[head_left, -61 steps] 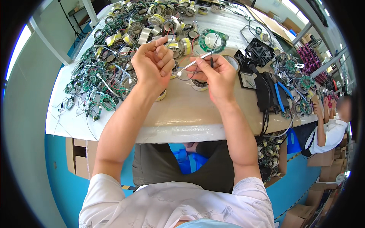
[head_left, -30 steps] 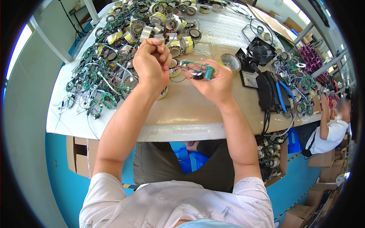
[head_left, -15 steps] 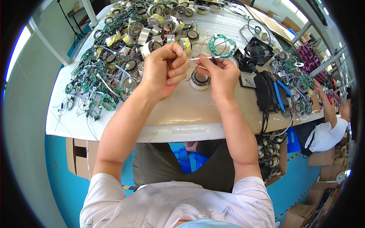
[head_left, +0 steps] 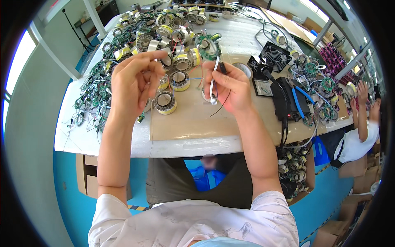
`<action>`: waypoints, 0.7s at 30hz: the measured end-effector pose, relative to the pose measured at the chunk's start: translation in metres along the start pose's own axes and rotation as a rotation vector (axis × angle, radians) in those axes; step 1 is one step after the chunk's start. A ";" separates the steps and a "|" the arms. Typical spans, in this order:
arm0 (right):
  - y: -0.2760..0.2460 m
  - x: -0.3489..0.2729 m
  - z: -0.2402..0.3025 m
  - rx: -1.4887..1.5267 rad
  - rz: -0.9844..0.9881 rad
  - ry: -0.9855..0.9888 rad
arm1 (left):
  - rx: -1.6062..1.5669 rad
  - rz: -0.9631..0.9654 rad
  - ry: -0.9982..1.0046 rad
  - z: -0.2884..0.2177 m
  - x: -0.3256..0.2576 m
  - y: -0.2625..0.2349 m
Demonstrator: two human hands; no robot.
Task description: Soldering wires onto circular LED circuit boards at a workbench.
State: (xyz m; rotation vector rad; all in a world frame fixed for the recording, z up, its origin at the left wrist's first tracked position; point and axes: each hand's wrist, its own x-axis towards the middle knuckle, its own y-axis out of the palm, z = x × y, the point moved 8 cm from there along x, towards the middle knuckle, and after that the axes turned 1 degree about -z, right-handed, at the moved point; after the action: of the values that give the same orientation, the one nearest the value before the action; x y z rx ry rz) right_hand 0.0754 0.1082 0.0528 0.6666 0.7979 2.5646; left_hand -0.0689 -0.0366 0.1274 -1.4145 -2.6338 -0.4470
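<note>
My right hand (head_left: 234, 88) is closed in a pinch around a white cable (head_left: 212, 85), whose small white connector hangs down below the fingers. At the cable's upper end a green ring-shaped circuit board (head_left: 202, 53) stands above the fingertips, tilted. A short black piece (head_left: 223, 68) shows by the index finger; I cannot tell what it is. My left hand (head_left: 133, 82) is raised with its fingers apart and nothing in them. Between the hands sit wire-wound motor stators, one (head_left: 165, 103) nearest and another (head_left: 180, 81) behind it. My right hand partly hides a further round part.
A tangled heap of stators and green boards (head_left: 103, 78) covers the table's left and back. On the right stand a black fan (head_left: 275, 57), a black box (head_left: 287, 99) and blue-handled pliers (head_left: 297, 102). A person in white (head_left: 357, 142) works at far right.
My left hand has let go and moved left, its fingers opening. My right hand has shifted slightly left and nearer, the ring board turning and the cable now hanging down.
</note>
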 end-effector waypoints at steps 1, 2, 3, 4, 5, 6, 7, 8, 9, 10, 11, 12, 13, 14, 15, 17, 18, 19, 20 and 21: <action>0.005 -0.003 -0.003 0.003 0.039 0.036 | 0.076 -0.013 -0.052 0.004 0.004 0.004; 0.011 -0.006 -0.006 -0.039 0.088 0.042 | 0.151 -0.023 -0.105 0.009 0.007 0.009; 0.015 -0.006 -0.009 -0.057 0.123 0.071 | 0.262 0.024 -0.139 0.013 0.006 0.023; 0.018 -0.007 -0.012 -0.077 0.157 0.100 | 0.408 0.063 -0.249 0.013 0.002 0.030; 0.018 -0.008 -0.014 -0.103 0.109 0.105 | 0.349 0.089 -0.151 0.020 0.008 0.034; 0.019 -0.007 -0.015 -0.101 0.107 0.106 | 0.291 0.113 -0.064 0.029 0.016 0.037; 0.019 -0.006 -0.016 -0.101 0.086 0.125 | 0.297 0.095 -0.017 0.032 0.022 0.033; 0.018 -0.005 -0.016 -0.106 0.064 0.138 | 0.318 0.084 0.023 0.026 0.025 0.036; 0.014 -0.003 -0.015 -0.171 -0.006 0.099 | 0.338 0.072 0.062 0.021 0.028 0.038; 0.013 -0.004 -0.016 -0.173 -0.011 0.095 | 0.510 -0.016 0.147 0.018 0.032 0.033; 0.006 -0.003 -0.013 -0.315 -0.084 0.064 | 0.508 -0.013 0.150 0.022 0.037 0.032; 0.001 -0.003 -0.009 -0.455 -0.158 0.033 | 0.634 -0.066 0.371 0.010 0.037 0.033; 0.002 -0.003 -0.008 -0.457 -0.161 0.032 | 0.757 -0.121 0.594 0.000 0.032 0.035; 0.006 -0.004 -0.010 -0.518 -0.133 0.069 | 0.754 -0.120 0.593 0.003 0.032 0.034; 0.008 -0.004 -0.013 -0.579 -0.104 0.108 | 0.770 -0.128 0.607 0.006 0.032 0.032; 0.012 -0.006 -0.018 -0.568 -0.039 0.197 | 0.712 -0.139 0.620 0.013 0.031 0.025; 0.016 -0.009 -0.025 -0.554 0.030 0.284 | 0.546 -0.129 0.428 0.027 0.035 0.017; 0.016 -0.009 -0.024 -0.551 0.030 0.292 | 0.380 -0.119 0.238 0.039 0.036 0.010; 0.021 -0.014 -0.033 -0.489 0.120 0.435 | 0.317 -0.073 0.138 0.035 0.037 0.011; 0.026 -0.020 -0.042 -0.422 0.210 0.575 | 0.232 -0.054 0.042 0.042 0.038 0.004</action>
State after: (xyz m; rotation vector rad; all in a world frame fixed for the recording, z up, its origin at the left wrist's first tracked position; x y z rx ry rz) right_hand 0.0641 0.0603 0.0311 -0.1355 0.3169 3.0234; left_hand -0.0856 0.0091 0.0975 -1.2517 -2.5958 -0.1665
